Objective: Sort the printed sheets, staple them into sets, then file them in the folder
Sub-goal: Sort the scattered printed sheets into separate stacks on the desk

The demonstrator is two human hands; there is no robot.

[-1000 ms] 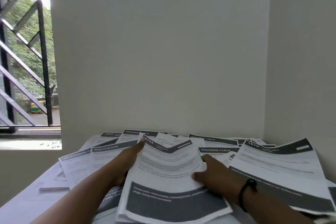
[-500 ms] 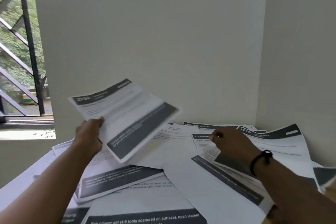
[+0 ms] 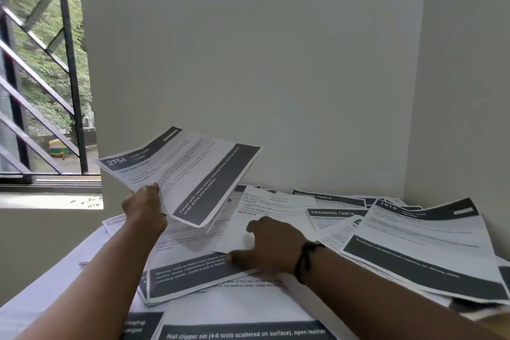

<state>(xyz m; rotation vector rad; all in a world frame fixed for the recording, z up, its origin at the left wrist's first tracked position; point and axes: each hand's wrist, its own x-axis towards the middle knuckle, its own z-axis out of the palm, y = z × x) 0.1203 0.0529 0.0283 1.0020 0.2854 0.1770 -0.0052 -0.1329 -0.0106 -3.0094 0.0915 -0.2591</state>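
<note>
- The left hand (image 3: pixel 145 208) is pinching the white "2754" printed sheet (image 3: pixel 182 171) aloft.
- The right hand (image 3: pixel 271 248), fingers spread flat, is pressing a plain white sheet (image 3: pixel 265 218) below it; slide only matching pages free.

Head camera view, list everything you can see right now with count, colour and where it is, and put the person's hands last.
Sheet 2754: one set, white with dark bands, held up over the pile's left side.
Plain text sheet: one, white, mid pile under the right hand.
Sheet 1610: one, white with dark bands, right, atop the pile.
Dressing Table sheets: at least two, dark headers, rear of pile.
Other printed sheets: many, overlapping across the table.
Window grille: one, black, far left.
Wristband: one, black, right wrist.
Left hand: grips sheet 2754.
Right hand: rests on the plain text sheet.
</note>
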